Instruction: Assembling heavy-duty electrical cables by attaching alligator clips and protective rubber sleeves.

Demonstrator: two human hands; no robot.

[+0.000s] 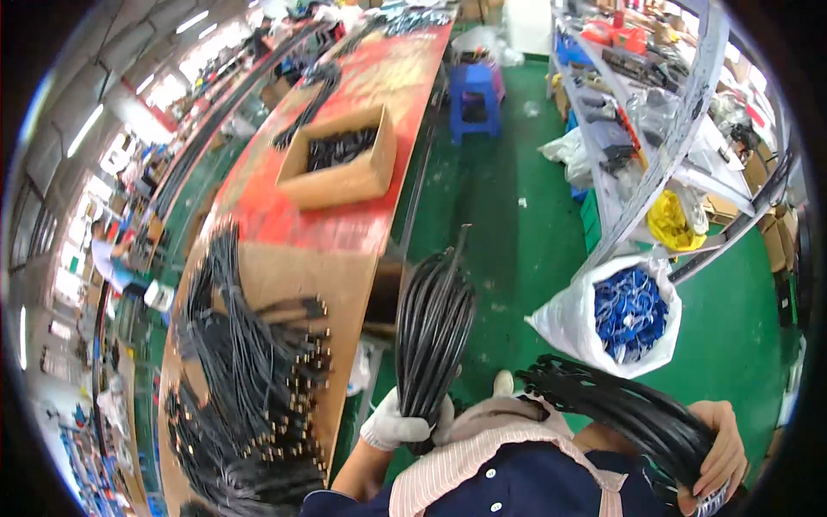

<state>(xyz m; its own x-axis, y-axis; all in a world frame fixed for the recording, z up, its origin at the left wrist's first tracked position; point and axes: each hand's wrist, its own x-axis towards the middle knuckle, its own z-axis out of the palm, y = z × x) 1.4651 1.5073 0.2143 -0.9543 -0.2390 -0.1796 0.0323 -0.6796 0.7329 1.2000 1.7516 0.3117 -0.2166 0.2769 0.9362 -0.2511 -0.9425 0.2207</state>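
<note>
Head view: two black cable bundles [433,323]

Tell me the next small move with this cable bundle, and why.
Probably swing the left hand toward the table and lay its end of the black cable bundle beside the cable pile. The bundle hangs over the green floor, looping to the right hand, while similar cables already lie there.

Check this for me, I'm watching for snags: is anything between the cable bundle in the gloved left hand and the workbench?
Nothing visible. The bundle in the left hand stands just right of the workbench, with only open gap between.
</note>
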